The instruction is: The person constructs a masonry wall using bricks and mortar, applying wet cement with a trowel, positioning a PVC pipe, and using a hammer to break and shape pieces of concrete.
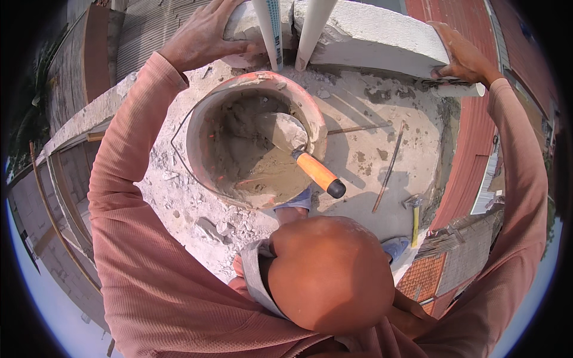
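Observation:
Two pale aerated concrete blocks stand end to end at the far edge, with a narrow gap between them. My left hand (206,36) is closed on the outer end of the left block (243,24), its thumb on the near face. At the other side my right hand (462,56) grips the outer end of the longer right block (376,39). Below them sits a bucket (197,140) with wet grey mortar (253,164) in it. A trowel (316,170) with an orange and black handle leans in the bucket, its blade coated with mortar.
Two upright white pipes (314,30) rise in front of the blocks near the gap. A short pipe end (459,90) sticks out below my right hand. A thin rod (389,167) and a yellow-handled hammer (416,218) lie at right. Rubble (209,230) covers the left floor. Roofs (462,131) lie beyond the edge.

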`<action>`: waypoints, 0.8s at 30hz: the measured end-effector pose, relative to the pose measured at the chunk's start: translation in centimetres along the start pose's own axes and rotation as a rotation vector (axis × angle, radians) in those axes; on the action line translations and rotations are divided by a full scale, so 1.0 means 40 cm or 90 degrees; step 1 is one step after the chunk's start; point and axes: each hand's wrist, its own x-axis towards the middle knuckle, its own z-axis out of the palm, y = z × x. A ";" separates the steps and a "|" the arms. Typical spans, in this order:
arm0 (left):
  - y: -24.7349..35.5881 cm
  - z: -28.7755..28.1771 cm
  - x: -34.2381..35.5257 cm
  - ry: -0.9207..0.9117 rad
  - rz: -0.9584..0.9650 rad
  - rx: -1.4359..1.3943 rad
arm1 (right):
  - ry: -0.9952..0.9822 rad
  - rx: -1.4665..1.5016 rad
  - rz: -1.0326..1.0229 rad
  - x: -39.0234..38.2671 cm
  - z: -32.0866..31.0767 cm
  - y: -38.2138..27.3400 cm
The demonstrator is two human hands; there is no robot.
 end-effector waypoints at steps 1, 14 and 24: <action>0.006 -0.006 0.008 -0.013 -0.019 -0.028 | -0.028 0.041 0.011 -0.002 -0.004 0.000; -0.013 -0.036 0.062 -0.128 -0.035 -0.049 | -0.204 0.022 0.087 0.066 -0.077 -0.023; -0.010 -0.018 0.033 -0.138 -0.087 -0.059 | -0.042 0.071 -0.002 0.026 -0.013 -0.052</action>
